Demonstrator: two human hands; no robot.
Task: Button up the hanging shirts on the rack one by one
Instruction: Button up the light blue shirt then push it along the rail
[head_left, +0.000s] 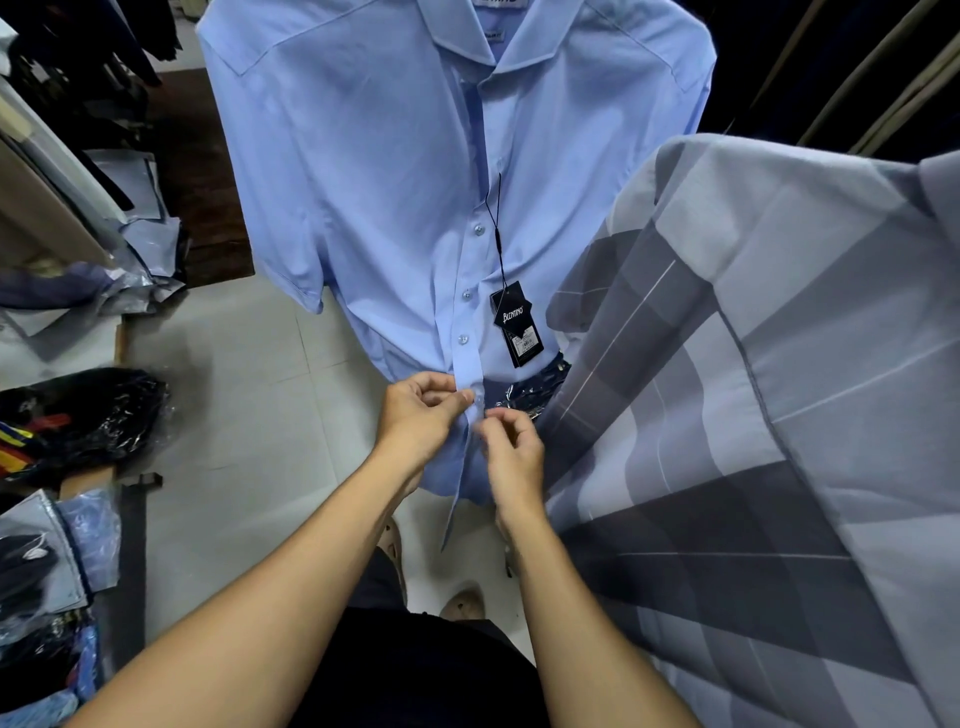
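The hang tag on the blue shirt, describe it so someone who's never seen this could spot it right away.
Start at the light blue shirt hanging front and centre. A thin black cord runs down beside its button placket to the hang tag, just above the two hands. It is the only black, angular card with white lettering lying on the plain blue cloth.

A floor (249, 415) of pale grey tiles is seen below. At nine o'clock a black plastic-wrapped bundle (88, 415) is laid at its edge, with folded blue garments (140, 228) piled towards ten o'clock beside a dark brown mat (208, 197). At seven o'clock bagged clothing (57, 561) is stacked. Near six o'clock two sandalled feet (462, 603) are planted on the tiles.
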